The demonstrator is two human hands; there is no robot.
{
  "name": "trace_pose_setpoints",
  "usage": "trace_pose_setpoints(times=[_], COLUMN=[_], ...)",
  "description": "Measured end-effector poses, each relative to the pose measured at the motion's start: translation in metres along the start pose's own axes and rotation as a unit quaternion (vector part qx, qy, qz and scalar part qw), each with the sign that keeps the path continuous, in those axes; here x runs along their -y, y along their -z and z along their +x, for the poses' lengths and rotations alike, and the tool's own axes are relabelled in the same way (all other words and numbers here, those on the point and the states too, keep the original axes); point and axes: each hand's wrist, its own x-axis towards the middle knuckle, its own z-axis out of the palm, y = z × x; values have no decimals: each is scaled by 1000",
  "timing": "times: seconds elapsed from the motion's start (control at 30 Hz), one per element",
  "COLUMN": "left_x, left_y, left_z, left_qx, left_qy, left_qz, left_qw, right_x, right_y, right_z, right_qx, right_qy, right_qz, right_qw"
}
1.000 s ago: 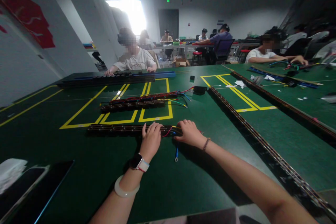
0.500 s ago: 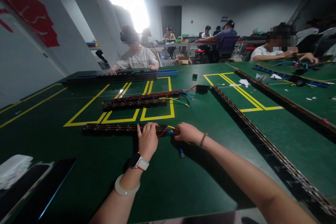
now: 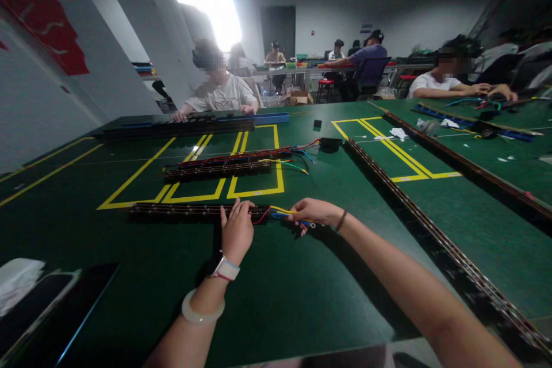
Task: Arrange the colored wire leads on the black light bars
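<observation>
A long black bar with copper-coloured wires running along its top [image 3: 172, 209] lies crosswise on the green table in front of me. My left hand [image 3: 237, 231] grips it near its right end, fingers bent over the top. Yellow, blue and red cables [image 3: 279, 212] come out of that end. My right hand [image 3: 313, 214] pinches these cables just beyond the bar, its thumb and fingers closed. A blue cable with a ring terminal [image 3: 312, 225] pokes out below the right hand. Parts of the cables are hidden by the fingers.
Two similar bars [image 3: 219, 169] lie beyond, inside yellow tape lines, with loose cable ends and a black connector [image 3: 330, 145]. A longer bar [image 3: 414, 215] runs diagonally at right. Dark flat panels [image 3: 88, 305] and white wrapping [image 3: 19, 279] lie at left. A co-worker [image 3: 224, 92] sits opposite.
My right hand has shifted slightly right and turned, drawing the cables straighter. The blue cable with the ring terminal has swung up from below to beside the hand. My left hand stays on the bar.
</observation>
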Motion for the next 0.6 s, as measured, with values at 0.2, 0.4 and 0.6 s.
trace_pose_setpoints(times=[0.2, 0.4, 0.6], left_x=[-18, -47, -54], left_y=[18, 11, -6], left_z=[-4, -20, -24], left_qx=[-48, 162, 319], left_qy=[-72, 9, 224], left_qz=[-95, -410, -638], left_qw=[992, 898, 665], right_x=[10, 19, 16], right_y=[-9, -34, -61], right_z=[-7, -16, -19], right_qx=[-117, -211, -198], right_qy=[56, 72, 99], right_qz=[-268, -513, -659], right_qw=[954, 829, 719])
